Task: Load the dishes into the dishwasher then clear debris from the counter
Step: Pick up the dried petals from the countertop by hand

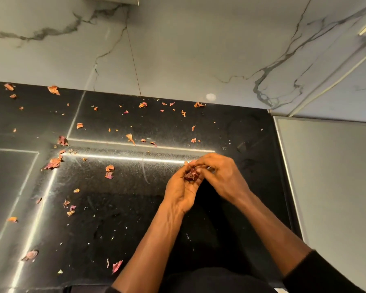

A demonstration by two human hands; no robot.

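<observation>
Marble wall (188,49) across the top, and under it the big black counter (178,127), with a plain grey panel (330,166) closing off the right side. No dishwasher in shot and no dishes on the surface either, so the loading half looks finished, though that can't be confirmed from here.

This is the debris phase, and both hands are working over the right part of the counter. The left hand (181,192) is cupped palm-up, its fingers curled round a clump of flakes (191,175). The right hand (224,176) arches over it from the other side, fingers bent, tips pinching into that same clump.

By my reckoning there's plenty left to do. The area around the hands shows few pieces, but reddish-orange flakes (53,89) are scattered along the back edge, through the middle and down the left side. There's a large one by the bright reflection (53,163) and another near the front edge (116,266). Finer still, pale crumbs (187,235) speckle the surface below the wrists — they'll probably need wiping rather than picking.
</observation>
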